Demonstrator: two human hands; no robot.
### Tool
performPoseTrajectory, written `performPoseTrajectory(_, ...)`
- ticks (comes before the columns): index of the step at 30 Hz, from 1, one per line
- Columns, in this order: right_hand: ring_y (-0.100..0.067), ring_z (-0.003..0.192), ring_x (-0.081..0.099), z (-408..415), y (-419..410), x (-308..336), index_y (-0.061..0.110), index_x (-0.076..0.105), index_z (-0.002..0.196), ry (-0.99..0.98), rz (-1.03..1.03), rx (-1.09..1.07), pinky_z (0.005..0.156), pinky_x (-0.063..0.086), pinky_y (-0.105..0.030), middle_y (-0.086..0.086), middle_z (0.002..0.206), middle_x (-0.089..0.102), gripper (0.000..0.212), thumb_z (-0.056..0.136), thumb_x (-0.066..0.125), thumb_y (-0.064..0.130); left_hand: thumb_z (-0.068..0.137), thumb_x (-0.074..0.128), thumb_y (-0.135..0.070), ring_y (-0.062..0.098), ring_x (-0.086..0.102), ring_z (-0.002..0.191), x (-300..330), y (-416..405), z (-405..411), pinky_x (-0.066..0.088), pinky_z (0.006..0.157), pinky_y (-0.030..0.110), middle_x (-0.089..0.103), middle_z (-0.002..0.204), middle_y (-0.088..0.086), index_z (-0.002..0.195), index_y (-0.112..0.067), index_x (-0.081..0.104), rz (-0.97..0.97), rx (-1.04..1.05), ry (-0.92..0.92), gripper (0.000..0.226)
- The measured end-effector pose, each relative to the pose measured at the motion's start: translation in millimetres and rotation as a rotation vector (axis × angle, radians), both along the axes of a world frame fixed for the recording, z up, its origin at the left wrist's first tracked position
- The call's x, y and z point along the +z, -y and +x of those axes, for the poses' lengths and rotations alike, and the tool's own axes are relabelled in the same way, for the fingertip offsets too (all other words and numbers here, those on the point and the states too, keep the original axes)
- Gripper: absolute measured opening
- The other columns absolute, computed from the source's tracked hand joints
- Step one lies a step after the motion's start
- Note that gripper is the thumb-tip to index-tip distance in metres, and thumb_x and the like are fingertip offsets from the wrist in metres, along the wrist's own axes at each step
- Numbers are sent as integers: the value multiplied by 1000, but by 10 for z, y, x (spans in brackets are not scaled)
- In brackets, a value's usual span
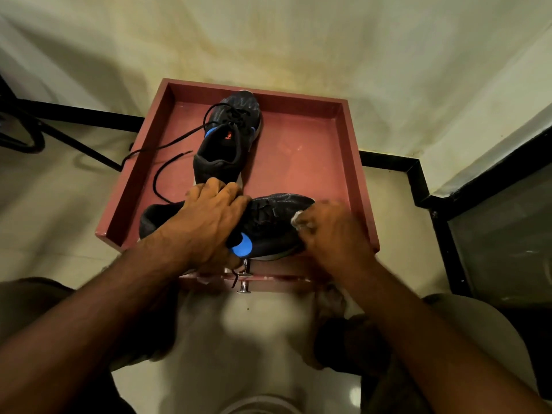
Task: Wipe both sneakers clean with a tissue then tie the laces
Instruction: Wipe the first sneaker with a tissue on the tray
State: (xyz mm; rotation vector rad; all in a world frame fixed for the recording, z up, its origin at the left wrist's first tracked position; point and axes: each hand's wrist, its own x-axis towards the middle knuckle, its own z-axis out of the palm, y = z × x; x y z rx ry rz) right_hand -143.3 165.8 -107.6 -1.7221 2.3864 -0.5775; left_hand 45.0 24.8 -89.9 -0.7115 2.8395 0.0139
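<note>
Tissue [300, 220] in right grip [331, 231], against near sneaker [268, 222].

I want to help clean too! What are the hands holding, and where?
The left hand holds the near sneaker across its middle. The right hand pinches a tissue against its toe.

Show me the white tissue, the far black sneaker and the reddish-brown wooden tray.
white tissue [299, 220], head view, crumpled edge above right hand.
far black sneaker [215, 167], head view, heel.
reddish-brown wooden tray [354, 162], head view, right wall.
</note>
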Motion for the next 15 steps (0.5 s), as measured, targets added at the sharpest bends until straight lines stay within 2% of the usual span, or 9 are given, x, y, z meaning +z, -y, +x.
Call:
performPoseTrajectory(2,-17,100,60,-77,-32,22,21,78,116,-20,10,-75,91,48,-27,-4,114,72,21,100,65,20,62,67,-72,25,36,119,1,11,-13,38,104,45,38,137,1,147,-23,36,7,-1,4,104)
performPoseTrajectory(3,-18,100,62,31,-17,33,20,79,113,3,4,-18,92,52,-30,-4,112,73,19,98,67,17,61,68,-73,25,35,119,-2,13,-28,38,104,45,36,137,1,147,-23,35,8,-1,17,105)
performPoseTrajectory(5,-22,87,67,362,28,-20,15,82,99,95,-65,191,83,57,-39,-6,99,77,15,91,71,9,62,68,-75,26,34,120,-17,11,-54,36,105,46,34,139,2,148,-22,32,0,5,47,108)
performPoseTrajectory(7,-25,77,69,643,45,-26,10,81,88,98,-105,409,76,54,-39,-7,87,78,10,85,72,6,61,68,-77,27,33,121,-25,1,-63,35,104,47,34,140,3,149,-20,31,-16,15,48,111)
performPoseTrajectory(8,-27,78,69,665,55,-12,9,80,87,95,-90,455,78,53,-39,-9,87,77,10,86,70,5,61,68,-77,27,33,122,-21,-3,-60,35,105,47,34,141,3,150,-20,31,-21,20,45,112)
performPoseTrajectory(10,-31,93,68,480,88,20,11,81,98,73,-20,360,85,53,-43,-11,98,75,17,93,66,4,63,66,-77,26,33,123,-20,-5,-36,34,108,47,34,142,2,151,-21,29,-16,17,39,111)
performPoseTrajectory(12,-26,106,63,123,68,34,19,78,117,-48,130,98,96,52,-39,-7,113,71,23,100,63,13,61,68,-77,25,34,122,-15,-7,-9,35,107,45,35,141,1,151,-23,31,-6,12,12,111)
performPoseTrajectory(14,-20,105,63,-147,22,70,22,77,118,-112,153,-71,97,52,-31,-3,115,70,22,101,63,20,60,67,-83,24,35,123,36,-4,-5,36,107,43,37,141,-1,151,-24,32,22,3,0,113)
performPoseTrajectory(15,-20,103,63,-179,-2,62,21,78,114,-102,106,-76,94,52,-32,-2,112,70,21,100,63,20,60,64,-87,22,36,124,86,6,2,36,108,42,37,143,-2,152,-25,32,43,0,7,115)
